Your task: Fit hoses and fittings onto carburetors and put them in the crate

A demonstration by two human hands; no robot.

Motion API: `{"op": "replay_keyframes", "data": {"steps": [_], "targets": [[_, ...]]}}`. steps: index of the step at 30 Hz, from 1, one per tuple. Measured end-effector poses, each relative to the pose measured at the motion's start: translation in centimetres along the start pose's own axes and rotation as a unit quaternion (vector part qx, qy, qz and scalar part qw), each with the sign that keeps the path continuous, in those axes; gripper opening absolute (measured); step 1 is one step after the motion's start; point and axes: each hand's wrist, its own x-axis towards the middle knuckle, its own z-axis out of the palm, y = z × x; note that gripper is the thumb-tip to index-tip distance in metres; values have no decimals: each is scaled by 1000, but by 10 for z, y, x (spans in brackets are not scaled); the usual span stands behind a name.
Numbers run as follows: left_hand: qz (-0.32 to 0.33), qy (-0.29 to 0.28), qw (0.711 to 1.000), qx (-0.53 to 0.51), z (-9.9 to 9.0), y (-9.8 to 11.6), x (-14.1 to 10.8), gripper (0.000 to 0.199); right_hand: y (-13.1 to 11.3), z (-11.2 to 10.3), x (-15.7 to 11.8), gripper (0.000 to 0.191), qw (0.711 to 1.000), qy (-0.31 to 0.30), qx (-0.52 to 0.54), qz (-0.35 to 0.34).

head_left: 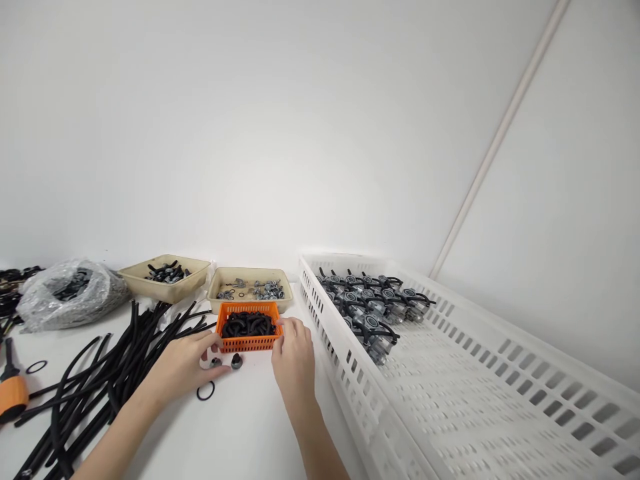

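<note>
While the left hand (193, 360) stands half open, thumb and fingers apart around one of two small fittings (237, 361), the right hand (295, 353) is loosely curled at the right end of the one orange basket (247, 345). Whether the left fingers have hold of their fitting cannot be told, nor whether the right ones grip the basket's edge or only rest there. The second fitting sits on the white table (240, 433), just beyond the left thumb tip, near the basket's front wall. Inside the basket lie many black pieces (249, 325), too heaped to count. Two black rings are on the table: one ring (205, 391) near the left hand, the other far left, beside a single orange-handled tool (13, 395). Two beige trays (284, 305) stand by the wall, both holding small parts, the right-hand one just behind the basket. One clear bag (103, 300) lies left of them. Black tubes (125, 363), crossing too thickly to number, spread left of and beneath the left forearm. To the right stands one white crate (450, 387), with overlapping rows of tubed assemblies (370, 307) near its far left corner.
</note>
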Motion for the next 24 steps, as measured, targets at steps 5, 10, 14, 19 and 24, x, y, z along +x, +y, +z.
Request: {"op": "replay_keyframes", "data": {"steps": [5,10,14,19,24], "targets": [[56,65,996,10,3,-1,-2,26,27,12,-2,42,998,9,-50,30],[81,75,994,12,5,0,-3,23,44,23,-7,45,998,0,-50,27],[84,77,993,8,7,0,-3,21,44,22,-6,44,999,7,-28,22],[96,93,991,12,8,1,-1,21,29,9,3,28,999,35,19,16],[110,110,988,8,9,6,-1,19,11,-2,7,22,993,75,86,-3]]}}
